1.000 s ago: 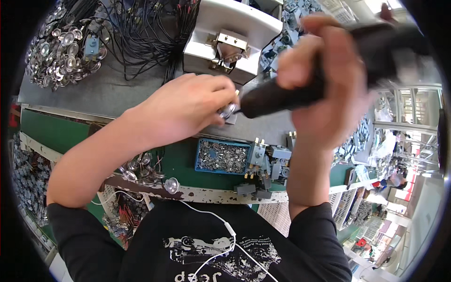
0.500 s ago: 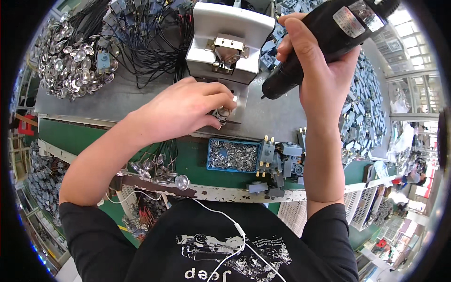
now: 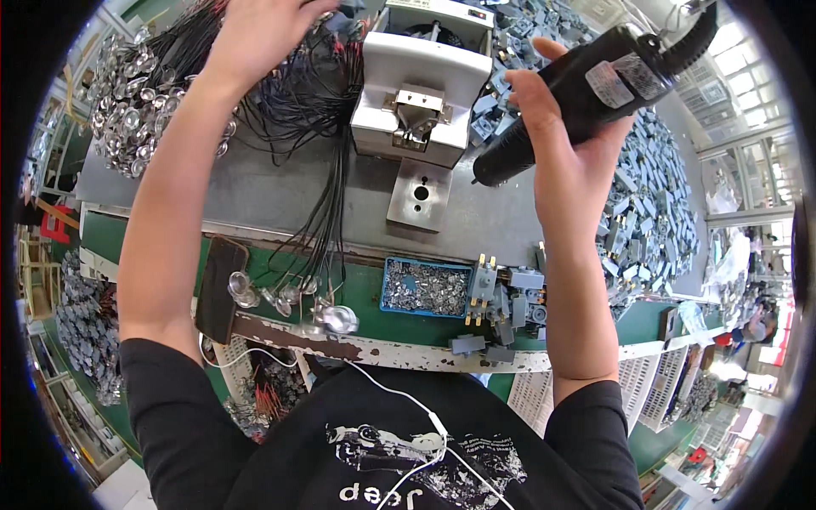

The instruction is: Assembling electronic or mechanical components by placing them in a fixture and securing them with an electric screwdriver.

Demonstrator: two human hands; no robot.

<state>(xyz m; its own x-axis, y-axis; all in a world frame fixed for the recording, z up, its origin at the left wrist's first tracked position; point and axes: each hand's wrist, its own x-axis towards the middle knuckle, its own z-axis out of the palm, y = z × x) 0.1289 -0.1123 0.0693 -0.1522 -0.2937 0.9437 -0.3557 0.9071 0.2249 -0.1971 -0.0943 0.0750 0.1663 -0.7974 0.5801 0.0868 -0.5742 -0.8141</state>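
My right hand (image 3: 574, 110) is wrapped round a black electric screwdriver (image 3: 561, 102), its tip slanting down to the left above the grey tabletop. At the far edge, my left hand (image 3: 263, 34) reaches over a heap of black wires (image 3: 297, 106); its fingers are partly cut off by the picture's top, so what they touch is hidden. A steel block with holes (image 3: 421, 195) lies bare in front of a white machine (image 3: 425, 59). Silver cup-shaped metal parts (image 3: 340, 320) on black wires hang over the near table edge.
A blue tray (image 3: 383, 289) holds small metal pieces. Grey plug-like parts (image 3: 484, 280) lie beside it, and a big pile of similar grey parts (image 3: 650, 221) covers the right. More silver cups (image 3: 127, 110) are heaped far left. A dark flat phone-like object (image 3: 223, 285) rests near my left forearm.
My left hand has left the steel block and moved up to the far left. Black wires now drape from the heap down to the near edge. The screwdriver stays nearly in place.
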